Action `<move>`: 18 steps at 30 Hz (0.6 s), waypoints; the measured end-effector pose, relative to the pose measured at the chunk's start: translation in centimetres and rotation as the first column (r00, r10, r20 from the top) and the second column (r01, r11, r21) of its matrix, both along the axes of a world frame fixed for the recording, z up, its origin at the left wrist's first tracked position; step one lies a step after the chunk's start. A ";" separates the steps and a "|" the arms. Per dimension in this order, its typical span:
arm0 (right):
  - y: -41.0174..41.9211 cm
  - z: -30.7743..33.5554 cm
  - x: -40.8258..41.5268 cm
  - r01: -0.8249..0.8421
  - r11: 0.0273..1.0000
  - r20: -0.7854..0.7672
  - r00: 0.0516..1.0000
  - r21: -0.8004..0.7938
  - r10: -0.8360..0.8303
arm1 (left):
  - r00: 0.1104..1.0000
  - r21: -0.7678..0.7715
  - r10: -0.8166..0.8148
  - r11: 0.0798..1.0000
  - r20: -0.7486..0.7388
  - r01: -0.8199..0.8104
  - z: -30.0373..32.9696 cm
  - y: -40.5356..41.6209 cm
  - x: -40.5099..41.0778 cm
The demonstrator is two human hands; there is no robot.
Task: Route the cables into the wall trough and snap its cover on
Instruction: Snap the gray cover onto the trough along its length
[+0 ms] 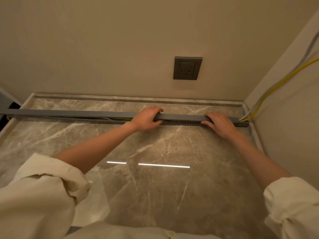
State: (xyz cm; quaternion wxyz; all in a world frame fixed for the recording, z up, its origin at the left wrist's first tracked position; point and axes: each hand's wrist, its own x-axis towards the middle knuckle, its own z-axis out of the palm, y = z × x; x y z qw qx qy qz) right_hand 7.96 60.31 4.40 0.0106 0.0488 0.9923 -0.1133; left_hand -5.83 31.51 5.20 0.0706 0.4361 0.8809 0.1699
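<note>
A long grey slotted trough (89,120) lies across the marble counter (155,169), running from the left edge to the right wall. Its flat grey cover (72,112) sits on top, slightly raised along the middle, where a yellow cable and a grey one show in the gap. My left hand (147,118) grips the cover near its middle, fingers curled over the far edge and thumb at the front. Over the cover near its right end, my right hand (219,122) has its fingers curled and its thumb below. Yellow and grey cables (279,83) come down the right wall into the trough's right end.
A grey wall socket (187,68) sits on the back wall above the trough. The counter has a raised rim (138,99) along the back and right side. The right wall stands close to my right hand. A dark gap opens at the far left.
</note>
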 end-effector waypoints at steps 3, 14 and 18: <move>0.5 -0.6 0.5 -0.027 1.000 -0.045 0.999 -0.013 0.026 | 0.996 -0.054 -0.084 0.995 0.010 0.085 0.2 4.5 1.4; 4.6 -2.9 5.2 0.424 0.869 -0.440 0.750 -0.255 -0.494 | 0.989 -0.074 -0.146 0.987 0.005 0.145 -1.4 12.9 3.8; 4.1 -3.5 6.2 0.485 0.799 -0.438 0.669 -0.355 -0.601 | 0.982 -0.068 -0.191 0.979 0.001 0.190 -1.2 16.3 5.2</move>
